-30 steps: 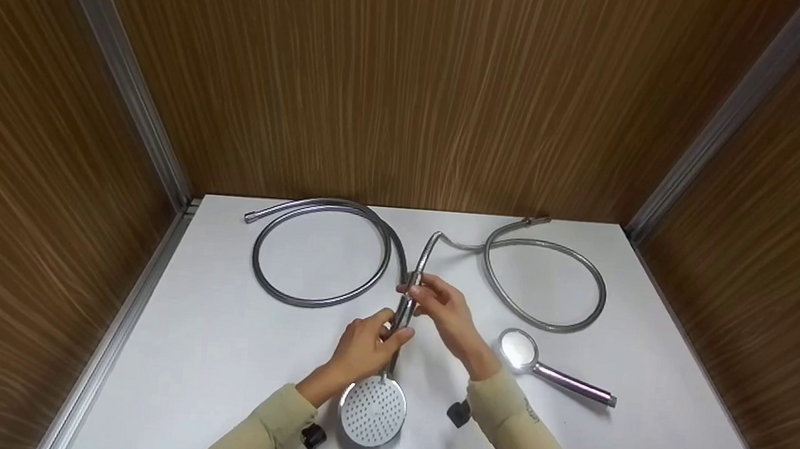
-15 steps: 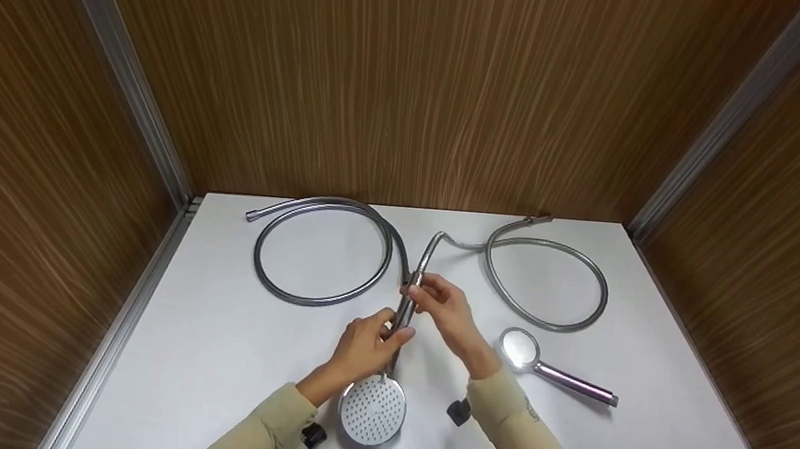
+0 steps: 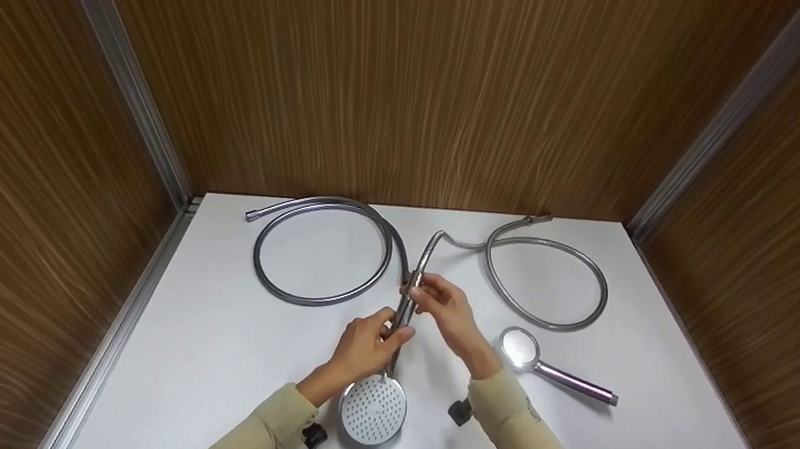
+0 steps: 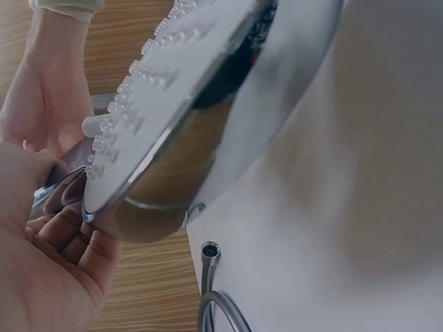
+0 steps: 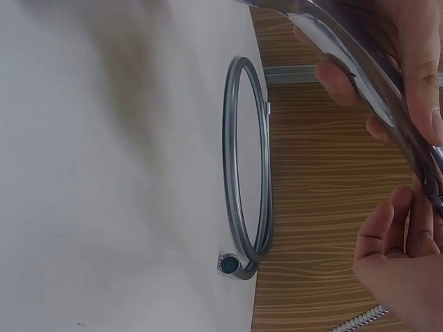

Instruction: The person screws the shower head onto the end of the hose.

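Note:
My left hand (image 3: pixel 369 343) grips the chrome handle (image 3: pixel 403 315) of a shower head (image 3: pixel 373 409). Its round white spray face, dotted with nozzles, lies toward me and fills much of the left wrist view. At the handle's far end, my right hand (image 3: pixel 447 310) pinches the metal fitting of a silver shower hose (image 3: pixel 428 249) between thumb and fingers. Handle and fitting line up end to end; curled fingers (image 5: pixel 408 221) partly cover the joint in the right wrist view. From there the hose bends to the right and loops on the table.
A darker shower hose (image 3: pixel 308 301) lies coiled on the left of the white table (image 3: pixel 202 380), passing behind the held handle. A smaller shower head (image 3: pixel 518 349) with a purplish handle rests at right. Wood-grain panels (image 3: pixel 410 90) enclose the back and sides.
My right fingers have shifted slightly around the hose fitting. The left hand, shower head and both hoses stay almost where they were.

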`<state>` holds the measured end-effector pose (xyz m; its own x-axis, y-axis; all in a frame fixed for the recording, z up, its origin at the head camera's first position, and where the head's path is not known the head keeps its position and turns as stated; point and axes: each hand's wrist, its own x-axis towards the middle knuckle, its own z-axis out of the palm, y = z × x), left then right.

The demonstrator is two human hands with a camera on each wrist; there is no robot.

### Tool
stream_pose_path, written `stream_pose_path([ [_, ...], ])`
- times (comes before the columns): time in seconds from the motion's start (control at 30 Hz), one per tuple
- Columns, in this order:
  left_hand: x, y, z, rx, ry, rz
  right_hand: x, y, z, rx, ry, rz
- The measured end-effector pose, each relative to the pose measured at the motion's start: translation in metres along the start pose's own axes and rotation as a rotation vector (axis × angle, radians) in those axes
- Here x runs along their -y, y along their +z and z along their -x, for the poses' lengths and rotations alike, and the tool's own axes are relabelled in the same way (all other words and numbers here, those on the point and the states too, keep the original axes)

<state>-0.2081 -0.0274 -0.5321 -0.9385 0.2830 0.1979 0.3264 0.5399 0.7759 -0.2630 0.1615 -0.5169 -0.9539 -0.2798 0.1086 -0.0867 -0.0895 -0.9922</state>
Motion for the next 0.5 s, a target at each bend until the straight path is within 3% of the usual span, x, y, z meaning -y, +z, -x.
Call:
stream_pose_path([
  [0.5, -0.0001, -0.0014, 0.0017, 0.012, -0.020, 0.004, -0.0029, -0.0005, -0.0002, 0.007, -0.010, 0.034],
])
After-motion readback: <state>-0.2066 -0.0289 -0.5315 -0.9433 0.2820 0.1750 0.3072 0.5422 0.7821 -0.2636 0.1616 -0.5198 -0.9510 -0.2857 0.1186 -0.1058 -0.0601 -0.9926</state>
